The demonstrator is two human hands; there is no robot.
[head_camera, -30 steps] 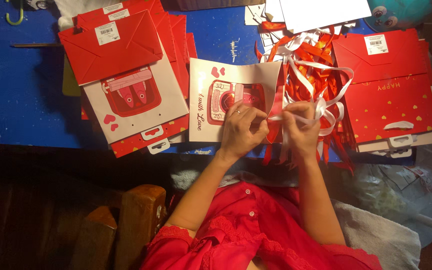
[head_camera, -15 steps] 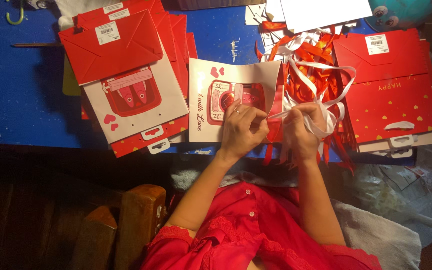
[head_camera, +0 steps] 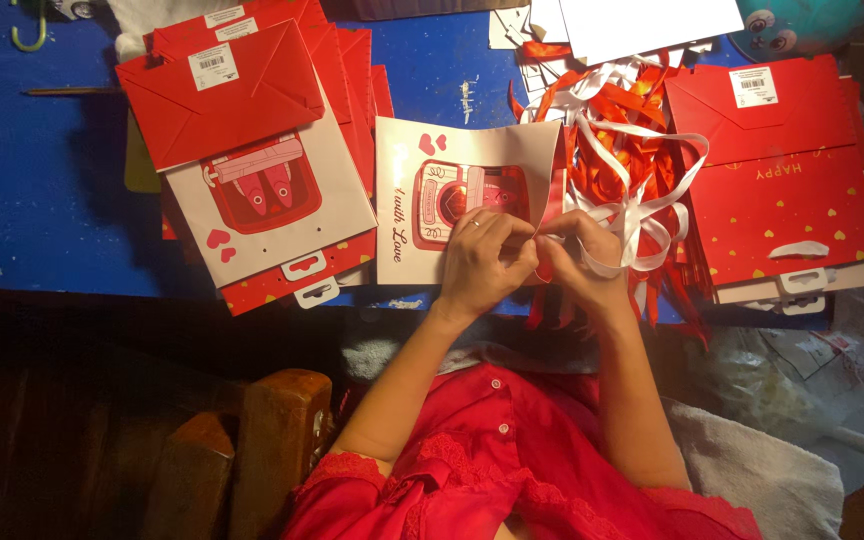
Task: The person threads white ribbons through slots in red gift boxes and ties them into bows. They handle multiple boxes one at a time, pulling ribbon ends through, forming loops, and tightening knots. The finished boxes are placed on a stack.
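At the centre of the frame a flat white gift bag [head_camera: 422, 215], printed with a red picture and hearts, lies on the blue table [head_camera: 42, 200]. Its right edge is met by both hands. The left hand [head_camera: 482, 262] is closed in a pinch at that edge, and the right hand [head_camera: 577, 260] is closed on a white ribbon [head_camera: 642, 215] that loops up and to the right into a tangled heap of red and white ribbons [head_camera: 617, 130].

The ribbon end is judged to be in the course of being fed through a hole by the bag's edge; the hole itself is hidden by the fingers. For this to be done well, the bag should be held flat and steady by the pinching hand, the ribbon tip kept narrow and untwisted, and slack drawn gently so the heap is not dragged along.

A stack of folded red and white bags [head_camera: 252, 170] is seen at upper left, and another stack of red bags [head_camera: 782, 170] at right.
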